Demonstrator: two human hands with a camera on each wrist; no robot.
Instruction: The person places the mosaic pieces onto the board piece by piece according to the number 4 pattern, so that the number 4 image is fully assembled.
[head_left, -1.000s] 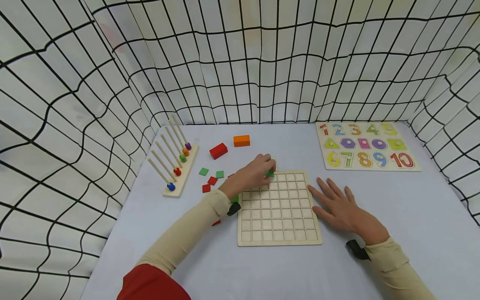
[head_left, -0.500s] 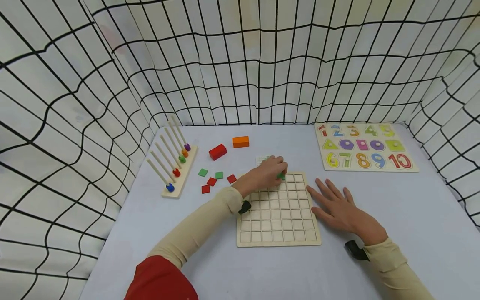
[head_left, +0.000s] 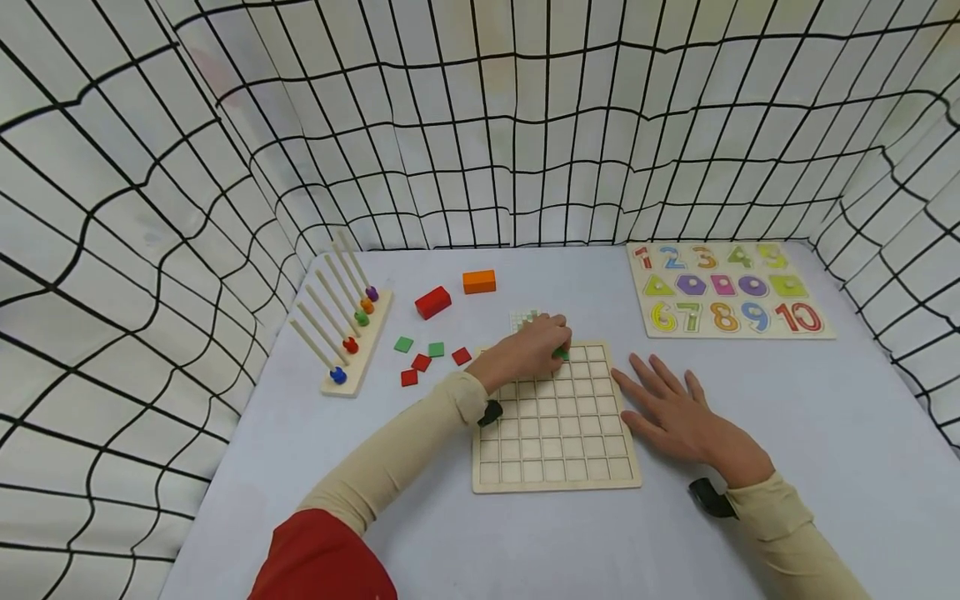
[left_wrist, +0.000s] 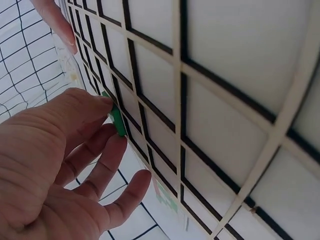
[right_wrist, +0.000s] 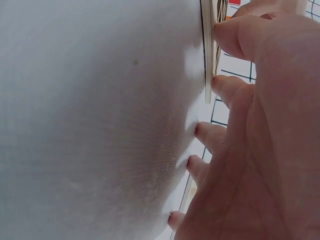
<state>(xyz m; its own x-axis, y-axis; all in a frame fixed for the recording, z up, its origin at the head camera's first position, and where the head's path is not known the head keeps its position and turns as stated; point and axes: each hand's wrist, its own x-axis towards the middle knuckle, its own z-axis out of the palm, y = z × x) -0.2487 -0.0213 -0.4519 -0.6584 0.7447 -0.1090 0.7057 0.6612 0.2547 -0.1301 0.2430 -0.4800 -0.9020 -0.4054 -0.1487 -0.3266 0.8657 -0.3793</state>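
Observation:
A pale wooden grid board [head_left: 552, 427] lies flat on the white table. Over its far rows, my left hand [head_left: 528, 350] pinches a small green tile [head_left: 560, 353]. In the left wrist view the left thumb and a fingertip hold that green tile [left_wrist: 118, 119] against the grid, the other fingers of the hand [left_wrist: 75, 160] loosely bent. Spread out flat, my right hand [head_left: 678, 421] rests on the table with thumb and index finger at the board's right edge. The right wrist view shows two fingertips of this hand [right_wrist: 250, 120] touching the board edge [right_wrist: 208, 55].
Green tiles [head_left: 436, 350] and red tiles [head_left: 421, 362] lie left of the board. Behind are a red block [head_left: 432, 302], an orange block [head_left: 479, 282] and a small grid card [head_left: 521, 318]. A peg stand [head_left: 360, 350] stands left, a number puzzle [head_left: 735, 292] back right. Black netting surrounds the table.
My left hand has moved right along the board's far rows with the green tile, uncovering a red tile and part of the grid card. The right hand has stayed at the board's edge.

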